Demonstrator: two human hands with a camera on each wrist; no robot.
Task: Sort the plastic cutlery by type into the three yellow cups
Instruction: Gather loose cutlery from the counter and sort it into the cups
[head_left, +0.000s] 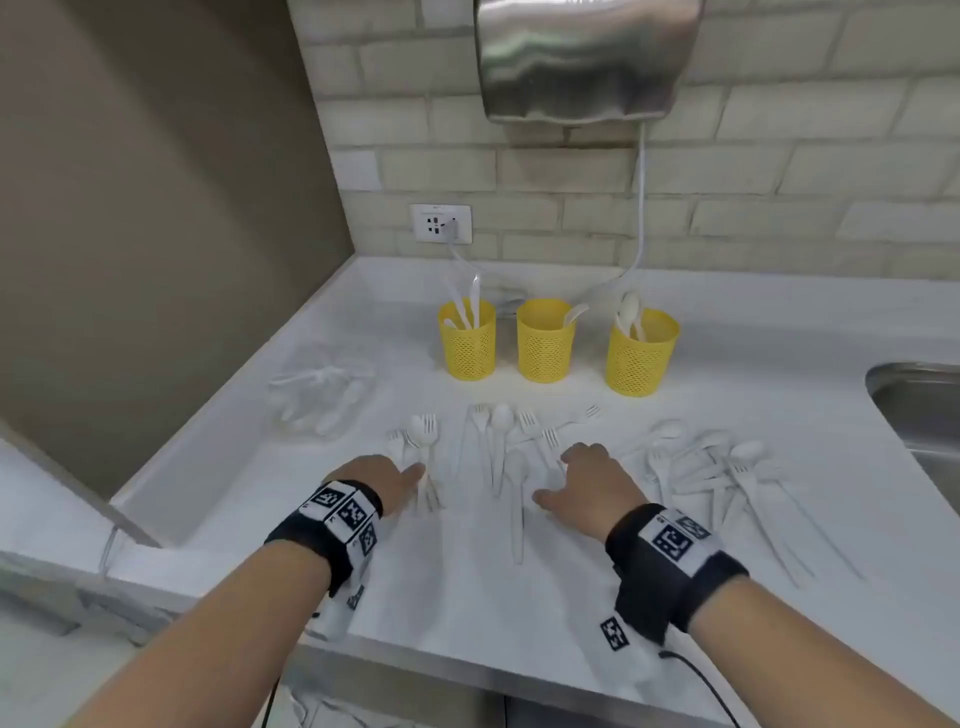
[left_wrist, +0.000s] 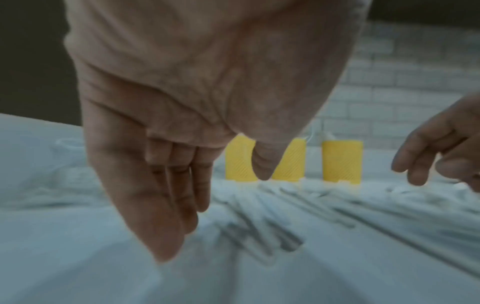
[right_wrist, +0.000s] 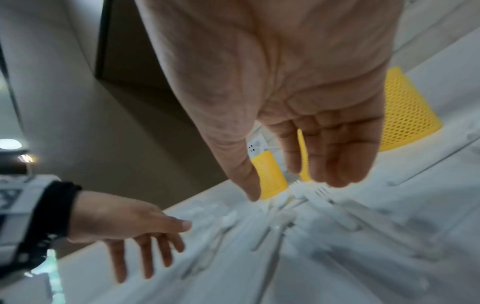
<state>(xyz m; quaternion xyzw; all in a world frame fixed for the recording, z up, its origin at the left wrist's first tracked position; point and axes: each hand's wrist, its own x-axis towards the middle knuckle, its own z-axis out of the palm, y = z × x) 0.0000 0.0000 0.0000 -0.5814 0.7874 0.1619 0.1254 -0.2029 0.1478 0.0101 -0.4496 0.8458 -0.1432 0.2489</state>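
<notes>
Cutlery: white plastic cutlery (head_left: 498, 457) — forks, spoons and long slim pieces, perhaps knives — lies loose on the surface (head_left: 467, 587) in three rough clusters in front of the middle yellow cup (head_left: 544, 340).
Handling: judged light, thin and fairly stiff, likely slick on the smooth top; white on white makes edges hard to read, and overlapped handles may drag neighbours along.
Where to take hold: probably the handle (head_left: 516, 525) near its middle, pinched from the sides, lifting one end first where pieces lie flat.
Cups: left yellow cup (head_left: 466, 340) and right yellow cup (head_left: 641, 351) flank the middle one; each already holds a few pieces, too blurred to type with certainty.
Left hand: the left hand (head_left: 387, 480) is released, fingers (left_wrist: 155, 205) straight and pointing down at the cluster in front of the left cup, grasping nothing.
Right hand: the right hand (head_left: 592, 480) is likewise relaxed and holds nothing, fingers (right_wrist: 335, 154) just above forks in front of the middle cup.
Beyond: a clear bag (head_left: 322, 395) of more cutlery lies left of the cups; a metal sink (head_left: 919, 405) is to their right.
</notes>
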